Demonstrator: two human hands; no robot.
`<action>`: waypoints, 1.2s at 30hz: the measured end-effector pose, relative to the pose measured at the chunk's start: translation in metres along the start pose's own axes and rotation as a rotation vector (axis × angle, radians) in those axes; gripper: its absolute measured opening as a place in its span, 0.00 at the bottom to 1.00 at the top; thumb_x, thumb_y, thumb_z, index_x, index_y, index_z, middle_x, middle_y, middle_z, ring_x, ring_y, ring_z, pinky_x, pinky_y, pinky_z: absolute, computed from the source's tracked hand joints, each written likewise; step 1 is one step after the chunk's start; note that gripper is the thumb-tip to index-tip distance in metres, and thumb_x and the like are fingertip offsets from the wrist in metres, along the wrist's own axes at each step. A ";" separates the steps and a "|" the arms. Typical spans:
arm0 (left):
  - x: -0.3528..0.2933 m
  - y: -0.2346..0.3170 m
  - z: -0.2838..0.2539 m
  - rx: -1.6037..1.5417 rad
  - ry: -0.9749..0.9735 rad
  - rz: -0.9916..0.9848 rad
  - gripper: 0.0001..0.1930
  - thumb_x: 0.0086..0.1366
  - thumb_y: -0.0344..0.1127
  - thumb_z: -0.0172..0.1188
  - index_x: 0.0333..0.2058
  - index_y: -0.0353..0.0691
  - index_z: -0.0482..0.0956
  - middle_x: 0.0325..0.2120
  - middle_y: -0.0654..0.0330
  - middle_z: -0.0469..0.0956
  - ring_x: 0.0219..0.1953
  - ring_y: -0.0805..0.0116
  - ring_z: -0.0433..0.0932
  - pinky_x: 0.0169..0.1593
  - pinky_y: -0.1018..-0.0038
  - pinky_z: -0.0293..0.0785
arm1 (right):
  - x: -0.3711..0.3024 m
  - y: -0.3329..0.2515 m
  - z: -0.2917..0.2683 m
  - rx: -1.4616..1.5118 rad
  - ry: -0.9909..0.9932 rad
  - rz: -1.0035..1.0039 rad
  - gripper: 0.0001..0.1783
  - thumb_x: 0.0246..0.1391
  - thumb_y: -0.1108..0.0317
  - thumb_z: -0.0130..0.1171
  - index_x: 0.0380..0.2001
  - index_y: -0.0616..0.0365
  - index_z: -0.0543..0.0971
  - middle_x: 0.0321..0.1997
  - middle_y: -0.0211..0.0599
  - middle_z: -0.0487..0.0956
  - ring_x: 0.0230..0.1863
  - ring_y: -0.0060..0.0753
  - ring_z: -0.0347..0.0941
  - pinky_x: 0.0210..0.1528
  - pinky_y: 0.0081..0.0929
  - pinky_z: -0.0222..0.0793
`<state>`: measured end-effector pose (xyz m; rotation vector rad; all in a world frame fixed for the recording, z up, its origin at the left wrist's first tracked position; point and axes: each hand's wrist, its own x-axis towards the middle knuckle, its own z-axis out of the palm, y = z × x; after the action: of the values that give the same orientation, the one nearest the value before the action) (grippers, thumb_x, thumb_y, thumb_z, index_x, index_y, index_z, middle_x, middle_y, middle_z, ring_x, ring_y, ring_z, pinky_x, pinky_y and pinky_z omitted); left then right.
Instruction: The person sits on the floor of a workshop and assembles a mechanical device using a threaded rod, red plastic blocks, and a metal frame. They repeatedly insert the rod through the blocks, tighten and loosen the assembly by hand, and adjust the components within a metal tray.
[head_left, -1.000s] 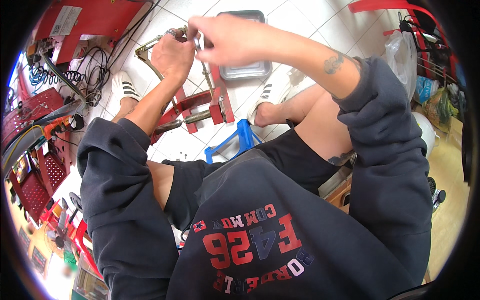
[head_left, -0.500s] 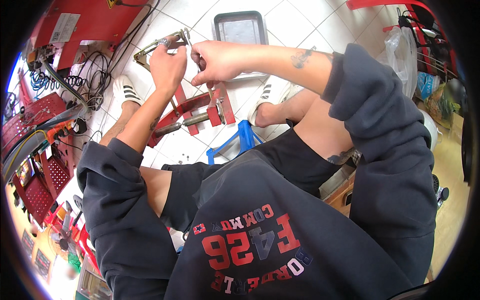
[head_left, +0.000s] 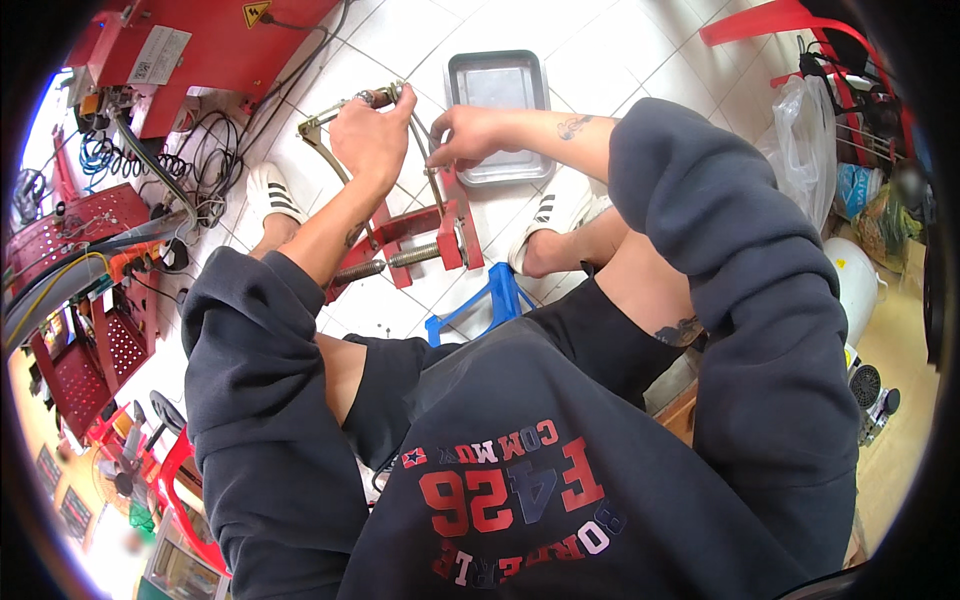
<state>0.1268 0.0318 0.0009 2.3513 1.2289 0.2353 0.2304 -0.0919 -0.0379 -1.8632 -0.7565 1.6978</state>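
Observation:
At upper centre, my left hand point(head_left: 370, 135) is closed around the top of a greenish metal frame point(head_left: 328, 140) with slim arms. My right hand point(head_left: 468, 135) is just to its right, fingers curled and thumb at a thin metal rod point(head_left: 422, 140); the exact grip is partly hidden. The rod and the frame's long arm slope down to a red metal clamp stand point(head_left: 407, 226) on the floor. A thick threaded screw point(head_left: 414, 255) runs across this stand.
A dark-rimmed metal tray point(head_left: 546, 120) lies behind my right hand. A blue plastic stool point(head_left: 490, 302) stands between my legs. Red machinery point(head_left: 215, 45) with cables point(head_left: 215, 150) fills the left. A clear plastic bag point(head_left: 805, 140) hangs by a red chair point(head_left: 770, 22) at right.
My right hand has shifted right, and its fingers have opened somewhat beside the rod. My left hand keeps its grip on the frame. The whole view has shifted slightly.

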 end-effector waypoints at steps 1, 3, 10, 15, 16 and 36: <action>0.001 -0.001 0.000 -0.013 0.007 -0.003 0.25 0.56 0.60 0.65 0.36 0.44 0.90 0.27 0.48 0.85 0.35 0.51 0.84 0.45 0.62 0.78 | 0.006 0.000 -0.004 -0.123 0.026 -0.075 0.22 0.51 0.59 0.72 0.41 0.66 0.80 0.37 0.44 0.84 0.37 0.35 0.82 0.40 0.32 0.79; 0.001 -0.006 0.003 -0.033 0.007 -0.022 0.25 0.56 0.60 0.65 0.36 0.43 0.90 0.27 0.48 0.84 0.35 0.51 0.84 0.45 0.61 0.78 | 0.023 0.006 -0.007 -0.365 0.068 -0.219 0.18 0.51 0.60 0.71 0.37 0.65 0.82 0.35 0.45 0.85 0.36 0.39 0.83 0.41 0.35 0.77; 0.001 -0.007 0.008 -0.091 0.059 0.021 0.25 0.55 0.58 0.69 0.33 0.38 0.89 0.29 0.47 0.85 0.33 0.52 0.85 0.45 0.63 0.78 | 0.045 -0.025 -0.019 -0.459 0.304 -0.279 0.14 0.48 0.63 0.67 0.34 0.63 0.85 0.38 0.53 0.85 0.45 0.53 0.81 0.48 0.41 0.76; 0.002 -0.013 0.007 -0.140 0.001 0.111 0.22 0.58 0.54 0.70 0.37 0.39 0.89 0.24 0.52 0.85 0.26 0.63 0.83 0.39 0.69 0.78 | 0.044 -0.023 -0.029 -0.530 0.463 -0.319 0.11 0.50 0.67 0.65 0.36 0.60 0.84 0.39 0.53 0.84 0.44 0.55 0.81 0.46 0.44 0.77; 0.000 -0.015 0.005 -0.193 -0.043 0.108 0.22 0.59 0.53 0.70 0.39 0.38 0.89 0.23 0.54 0.85 0.25 0.65 0.82 0.37 0.70 0.77 | 0.043 -0.019 -0.030 -0.540 0.524 -0.348 0.10 0.51 0.68 0.64 0.37 0.60 0.84 0.39 0.53 0.84 0.44 0.56 0.81 0.46 0.44 0.77; 0.001 -0.032 -0.003 -0.347 -0.249 0.160 0.16 0.69 0.40 0.61 0.44 0.32 0.86 0.28 0.55 0.87 0.30 0.74 0.84 0.37 0.75 0.76 | 0.049 -0.020 -0.063 -0.740 0.482 -0.467 0.09 0.60 0.65 0.57 0.38 0.59 0.78 0.38 0.48 0.81 0.45 0.54 0.78 0.48 0.43 0.73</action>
<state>0.1028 0.0497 -0.0118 2.1008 0.8110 0.1836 0.2946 -0.0431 -0.0535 -2.1805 -1.5832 0.6620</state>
